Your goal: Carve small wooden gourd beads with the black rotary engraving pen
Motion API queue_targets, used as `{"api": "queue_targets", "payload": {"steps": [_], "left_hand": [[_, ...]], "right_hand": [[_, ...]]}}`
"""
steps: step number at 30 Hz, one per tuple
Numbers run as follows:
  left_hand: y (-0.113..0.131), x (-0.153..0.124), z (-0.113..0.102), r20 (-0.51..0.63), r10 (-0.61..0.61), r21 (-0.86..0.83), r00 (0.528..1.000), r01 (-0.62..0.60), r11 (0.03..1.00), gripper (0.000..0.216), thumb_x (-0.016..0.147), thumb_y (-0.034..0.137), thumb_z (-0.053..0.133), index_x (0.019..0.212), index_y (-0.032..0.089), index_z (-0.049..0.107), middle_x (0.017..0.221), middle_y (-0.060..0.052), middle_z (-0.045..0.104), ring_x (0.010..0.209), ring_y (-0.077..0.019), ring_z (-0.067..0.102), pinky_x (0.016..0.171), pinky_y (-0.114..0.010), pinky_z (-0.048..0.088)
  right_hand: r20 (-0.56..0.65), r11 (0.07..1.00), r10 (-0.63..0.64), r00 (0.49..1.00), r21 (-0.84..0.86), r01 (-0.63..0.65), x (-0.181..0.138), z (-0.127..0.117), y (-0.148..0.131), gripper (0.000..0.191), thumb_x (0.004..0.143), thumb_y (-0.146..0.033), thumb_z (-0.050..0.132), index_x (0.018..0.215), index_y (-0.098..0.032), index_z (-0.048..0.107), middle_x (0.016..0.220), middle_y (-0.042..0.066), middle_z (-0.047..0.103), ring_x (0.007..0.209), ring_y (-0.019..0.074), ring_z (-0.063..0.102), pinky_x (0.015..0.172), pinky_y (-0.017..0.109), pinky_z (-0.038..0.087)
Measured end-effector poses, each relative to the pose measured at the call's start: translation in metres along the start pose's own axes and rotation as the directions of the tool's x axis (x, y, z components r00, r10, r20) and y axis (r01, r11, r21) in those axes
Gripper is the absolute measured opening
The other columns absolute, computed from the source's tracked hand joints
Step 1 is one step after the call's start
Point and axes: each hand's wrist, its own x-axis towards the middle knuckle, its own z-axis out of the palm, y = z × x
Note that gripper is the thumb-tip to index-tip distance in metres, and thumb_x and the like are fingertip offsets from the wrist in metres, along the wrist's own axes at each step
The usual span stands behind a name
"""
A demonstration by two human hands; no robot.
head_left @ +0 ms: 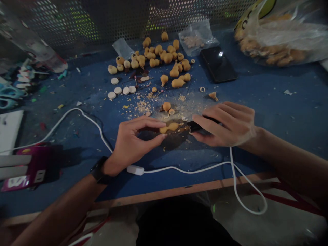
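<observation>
My left hand point(134, 138) pinches a small tan gourd-shaped piece point(169, 128) between thumb and fingers, just above the blue table point(282, 102). My right hand point(225, 123) is closed around a dark corded hand tool point(196, 126) whose tip meets the gourd's right end. A white cable point(194, 171) runs from the right hand across the table's front edge. Shavings and crumbs point(143, 106) lie just beyond the hands.
Several tan gourds point(164, 58) are heaped at the back centre, with white discs point(121, 90) to their left. A black phone point(217, 65) and plastic bags point(279, 37) lie at the back right. Scissors point(10, 94) and a magenta box point(28, 169) sit left.
</observation>
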Motion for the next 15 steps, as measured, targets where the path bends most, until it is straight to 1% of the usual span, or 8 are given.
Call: {"api": "queue_targets", "payload": {"steps": [4,8,12,15], "left_hand": [[-0.0002,-0.0010,-0.0012,0.022,-0.035,0.015,0.999,0.035,0.999,0.021,0.092,0.015,0.097,0.107,0.030,0.093,0.107,-0.003,0.095,0.091,-0.0242,0.092,0.083,-0.035,0.081],[-0.0002,-0.0012,0.0000,0.010,-0.034,-0.002,0.999,0.034,0.999,0.021,0.092,0.014,0.098,0.106,0.029,0.093,0.106,-0.003,0.095,0.090,-0.0236,0.092,0.083,-0.033,0.080],[0.0001,-0.0005,0.0015,-0.010,-0.023,-0.009,1.000,0.023,1.000,0.018,0.090,0.016,0.100,0.104,0.027,0.093,0.104,-0.004,0.095,0.089,-0.0232,0.093,0.082,-0.032,0.079],[0.0008,-0.0005,0.0014,-0.002,-0.042,-0.016,0.999,0.042,0.999,0.018,0.091,0.017,0.099,0.104,0.028,0.094,0.105,-0.004,0.095,0.090,-0.0245,0.093,0.083,-0.034,0.080]], "right_hand": [[-0.018,1.000,0.024,1.000,0.004,-0.024,-0.0002,0.0006,-0.0009,0.029,0.119,-0.048,0.069,0.117,-0.021,0.080,0.094,0.003,0.081,0.075,0.0164,0.069,0.070,0.032,0.058],[-0.013,1.000,0.023,1.000,0.013,-0.023,-0.0015,0.0021,-0.0025,0.030,0.119,-0.046,0.068,0.119,-0.018,0.079,0.092,0.003,0.081,0.074,0.0175,0.068,0.069,0.033,0.058],[-0.028,0.998,0.058,0.998,0.038,-0.057,-0.0030,0.0034,-0.0054,0.031,0.114,-0.046,0.075,0.123,-0.016,0.078,0.094,0.005,0.080,0.075,0.0185,0.067,0.070,0.034,0.055],[-0.014,0.998,0.052,0.999,0.037,-0.051,-0.0026,0.0028,-0.0059,0.032,0.114,-0.045,0.076,0.125,-0.015,0.077,0.096,0.006,0.080,0.078,0.0191,0.067,0.073,0.034,0.054]]}}
